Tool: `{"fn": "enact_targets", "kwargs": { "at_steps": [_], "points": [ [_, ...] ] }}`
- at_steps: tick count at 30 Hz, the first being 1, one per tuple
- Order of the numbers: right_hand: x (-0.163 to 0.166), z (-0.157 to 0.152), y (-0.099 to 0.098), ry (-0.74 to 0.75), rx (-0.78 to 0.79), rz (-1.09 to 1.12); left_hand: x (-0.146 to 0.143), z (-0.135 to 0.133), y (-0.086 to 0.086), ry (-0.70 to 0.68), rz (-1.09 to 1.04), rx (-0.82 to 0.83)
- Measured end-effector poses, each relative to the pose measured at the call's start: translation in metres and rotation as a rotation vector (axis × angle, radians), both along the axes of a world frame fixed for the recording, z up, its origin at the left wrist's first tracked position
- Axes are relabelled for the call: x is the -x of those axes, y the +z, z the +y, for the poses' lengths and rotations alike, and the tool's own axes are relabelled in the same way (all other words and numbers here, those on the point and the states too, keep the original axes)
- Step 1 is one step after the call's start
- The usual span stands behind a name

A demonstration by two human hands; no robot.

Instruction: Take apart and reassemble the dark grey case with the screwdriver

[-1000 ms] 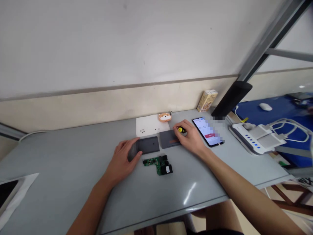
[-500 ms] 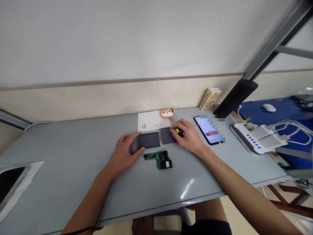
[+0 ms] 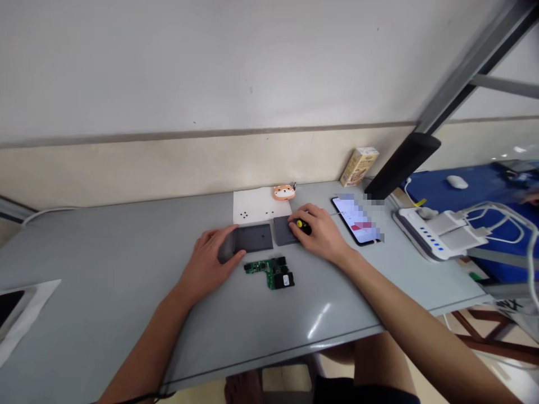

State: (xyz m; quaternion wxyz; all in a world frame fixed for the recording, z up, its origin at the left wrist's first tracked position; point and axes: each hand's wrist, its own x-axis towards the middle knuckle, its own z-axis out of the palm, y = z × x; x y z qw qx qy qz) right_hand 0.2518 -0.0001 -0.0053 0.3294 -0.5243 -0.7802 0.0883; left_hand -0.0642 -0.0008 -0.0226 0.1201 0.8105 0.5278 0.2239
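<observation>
The left hand [image 3: 208, 258] is half spread, thumb and fingers at opposite edges of the left dark panel [image 3: 254, 238]; whether it grips or merely rests is hard to tell. The right hand [image 3: 318, 231], curled closed, holds a yellow-and-black tool [image 3: 301, 224] above the right dark panel [image 3: 283, 231]. Nearer on the worktop [image 3: 236, 331] lies a green circuit board [image 3: 269, 272] (partly black, white-labelled).

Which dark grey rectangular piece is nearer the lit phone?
The right dark grey rectangular piece, at the right hand; the other piece, at the left hand, lies farther away.
</observation>
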Motion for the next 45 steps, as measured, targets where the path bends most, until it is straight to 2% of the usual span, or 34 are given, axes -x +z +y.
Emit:
{"fn": "enact_targets", "kwargs": {
  "at_steps": [8,17,25,30,38,45],
  "points": [
    [0.004,-0.003,0.011,-0.020,0.032,0.234,0.001,0.000,0.002,-0.005,0.007,0.007],
    [0.003,-0.002,0.013,-0.062,0.062,0.314,0.001,0.001,0.000,-0.010,0.004,0.005],
    [-0.004,0.001,0.015,-0.108,0.015,0.269,0.001,0.000,0.000,-0.016,-0.004,0.014],
    [-0.001,-0.002,0.016,-0.070,0.020,0.231,0.000,-0.001,0.002,-0.016,0.002,0.013],
    [0.001,-0.001,0.004,-0.012,-0.021,0.004,0.000,-0.001,0.002,-0.007,0.004,0.018],
    [0.006,-0.003,0.001,0.025,0.005,0.060,0.000,-0.001,0.003,-0.022,0.008,0.007]
  ]
}}
